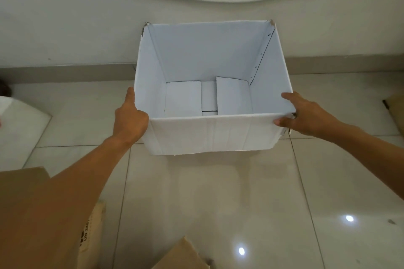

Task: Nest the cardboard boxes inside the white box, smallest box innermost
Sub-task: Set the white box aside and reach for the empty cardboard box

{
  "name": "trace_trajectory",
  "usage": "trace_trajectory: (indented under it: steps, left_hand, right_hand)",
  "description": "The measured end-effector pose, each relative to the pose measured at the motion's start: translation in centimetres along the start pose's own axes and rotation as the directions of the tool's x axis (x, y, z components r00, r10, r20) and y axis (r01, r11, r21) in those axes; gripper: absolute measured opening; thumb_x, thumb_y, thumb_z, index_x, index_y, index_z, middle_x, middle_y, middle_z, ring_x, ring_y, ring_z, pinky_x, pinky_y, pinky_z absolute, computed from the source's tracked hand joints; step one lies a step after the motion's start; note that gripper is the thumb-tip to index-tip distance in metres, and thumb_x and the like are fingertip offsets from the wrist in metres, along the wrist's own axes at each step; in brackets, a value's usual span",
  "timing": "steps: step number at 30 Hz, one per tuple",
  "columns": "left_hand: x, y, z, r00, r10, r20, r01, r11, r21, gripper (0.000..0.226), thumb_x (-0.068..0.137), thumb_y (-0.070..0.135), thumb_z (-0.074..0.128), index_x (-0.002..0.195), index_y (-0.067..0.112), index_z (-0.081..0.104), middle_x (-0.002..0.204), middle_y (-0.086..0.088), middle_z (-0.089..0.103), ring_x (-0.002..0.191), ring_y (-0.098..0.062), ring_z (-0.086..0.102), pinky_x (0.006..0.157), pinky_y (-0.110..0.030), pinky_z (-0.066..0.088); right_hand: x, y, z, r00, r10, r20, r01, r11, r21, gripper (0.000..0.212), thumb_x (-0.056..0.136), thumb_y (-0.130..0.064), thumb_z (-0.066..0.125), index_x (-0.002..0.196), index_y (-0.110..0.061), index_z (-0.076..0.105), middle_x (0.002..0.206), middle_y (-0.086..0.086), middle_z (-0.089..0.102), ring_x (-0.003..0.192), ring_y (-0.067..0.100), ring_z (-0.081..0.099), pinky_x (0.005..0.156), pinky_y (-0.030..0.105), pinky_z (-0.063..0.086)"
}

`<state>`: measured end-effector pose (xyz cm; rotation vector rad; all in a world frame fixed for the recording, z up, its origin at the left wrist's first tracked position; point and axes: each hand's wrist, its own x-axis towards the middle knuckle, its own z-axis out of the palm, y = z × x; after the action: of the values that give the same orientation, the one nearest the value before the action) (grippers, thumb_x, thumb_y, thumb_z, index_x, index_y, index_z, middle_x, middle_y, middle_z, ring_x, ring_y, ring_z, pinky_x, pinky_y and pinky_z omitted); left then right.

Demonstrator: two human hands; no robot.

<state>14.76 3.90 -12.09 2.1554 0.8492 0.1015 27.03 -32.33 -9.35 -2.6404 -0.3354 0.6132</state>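
Observation:
The white box (209, 135) stands open-topped on the tiled floor near the wall, with nothing inside but its bottom flaps. My left hand (130, 118) presses flat against its left wall near the front corner. My right hand (303, 115) grips the front right corner, fingers over the rim. A brown cardboard box (26, 181) lies at the lower left, partly behind my left arm. Another brown cardboard box (183, 255) pokes in at the bottom edge. A third brown cardboard piece (396, 111) shows at the right edge.
A white wall with a grey skirting (65, 72) runs right behind the white box. A pale curved object (17, 124) lies on the floor at the left. Glossy floor tiles (218, 192) stretch between me and the white box.

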Motion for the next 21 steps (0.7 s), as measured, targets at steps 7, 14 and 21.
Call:
trace_trajectory:
  steps: [7,14,21]
  left_hand:
    - [2.1,1.0,0.5,1.0,0.003,-0.024,-0.003,1.0,0.02,0.075,0.085,-0.004,0.042,0.149,0.023,0.013,0.136,-0.011,0.047,0.094,-0.016,0.046,0.076,-0.025,0.04]
    - [2.4,0.8,0.3,1.0,0.001,0.015,-0.002,0.998,0.07,0.068,0.094,0.01,0.042,0.149,0.024,0.005,0.134,-0.014,0.048,0.095,-0.022,0.049,0.077,-0.032,0.043]
    - [0.6,0.1,-1.3,0.998,0.048,-0.041,-0.045,0.997,0.067,0.077,0.093,0.056,0.037,0.149,0.022,-0.004,0.158,-0.004,0.009,0.143,-0.024,0.013,0.115,-0.042,0.014]
  right_hand:
    - [2.5,0.3,-0.5,1.0,0.004,-0.027,-0.002,0.999,0.042,0.075,0.082,-0.03,0.07,0.145,-0.023,0.029,0.143,0.015,0.044,0.096,0.02,0.046,0.078,0.03,0.041]
    - [2.5,0.1,-1.0,0.999,-0.032,0.027,0.033,0.999,-0.017,0.081,0.074,-0.033,0.077,0.141,-0.021,0.034,0.147,0.011,0.034,0.096,0.023,0.05,0.081,0.034,0.044]
    - [-0.7,-2.7,0.0,0.996,-0.036,-0.079,0.017,0.972,-0.233,0.104,0.061,-0.051,0.08,0.145,-0.026,0.023,0.159,0.016,-0.011,0.147,0.033,-0.006,0.115,0.06,0.003]
